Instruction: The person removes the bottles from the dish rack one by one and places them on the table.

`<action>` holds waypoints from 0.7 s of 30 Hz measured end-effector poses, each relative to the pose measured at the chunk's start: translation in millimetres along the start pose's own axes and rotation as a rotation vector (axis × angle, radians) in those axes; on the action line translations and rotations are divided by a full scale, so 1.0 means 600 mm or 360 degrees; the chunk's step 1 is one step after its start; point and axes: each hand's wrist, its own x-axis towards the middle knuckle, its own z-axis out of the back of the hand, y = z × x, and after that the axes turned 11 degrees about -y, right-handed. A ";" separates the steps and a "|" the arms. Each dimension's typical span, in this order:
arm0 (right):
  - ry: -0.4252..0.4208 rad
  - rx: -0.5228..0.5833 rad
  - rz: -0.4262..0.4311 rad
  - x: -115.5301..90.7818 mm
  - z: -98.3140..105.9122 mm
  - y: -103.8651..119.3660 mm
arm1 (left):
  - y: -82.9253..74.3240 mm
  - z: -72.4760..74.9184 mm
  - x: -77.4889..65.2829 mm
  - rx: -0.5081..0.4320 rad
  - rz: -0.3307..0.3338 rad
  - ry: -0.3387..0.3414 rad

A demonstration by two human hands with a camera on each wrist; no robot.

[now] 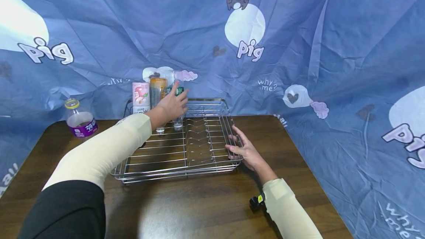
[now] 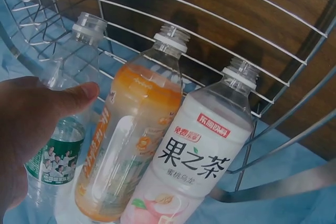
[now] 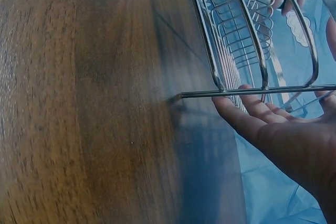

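My left hand (image 1: 172, 105) reaches across the wire dish rack (image 1: 199, 169) with its fingers spread and fairly straight. It rests against a clear bottle with a green label (image 2: 58, 161), its thumb lying across the plastic. Beside it stand an orange-labelled bottle (image 2: 139, 114) and a white and pink peach tea bottle (image 2: 194, 145). All these uncapped bottles stand upside down in the rack, mouths toward the wires. At the rack's right end is my right hand (image 1: 246, 151), fingers extended and touching the bars, with the fingertips past the end rail in the right wrist view.
A clear bottle with a purple label (image 1: 83, 126) and yellow ring stands outside the rack, at the table's back left. The brown wooden table (image 1: 186, 209) meets a blue printed cloth (image 1: 199, 25) behind and to the right. Wavy wire dividers (image 1: 199, 139) fill the rack's middle.
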 end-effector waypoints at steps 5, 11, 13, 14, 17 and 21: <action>-0.0008 -0.0005 0.0002 -0.001 -0.001 0.000 | 0.004 0.005 -0.005 0.0004 -0.0001 -0.0053; -0.0003 -0.0011 -0.0005 -0.001 -0.002 -0.002 | 0.003 0.007 -0.008 -0.0019 -0.0006 -0.0054; -0.0004 -0.0009 -0.0006 -0.001 -0.002 -0.001 | 0.003 0.008 -0.008 -0.0037 0.0000 -0.0058; -0.0004 -0.0006 -0.0006 -0.001 -0.003 -0.001 | 0.003 0.008 -0.008 -0.0043 0.0003 -0.0062; -0.0003 -0.0003 -0.0003 -0.001 -0.003 0.000 | 0.004 0.009 -0.009 -0.0048 0.0013 -0.0064; 0.0003 -0.0003 0.0002 -0.001 -0.004 0.000 | 0.005 0.011 -0.010 -0.0055 0.0023 -0.0049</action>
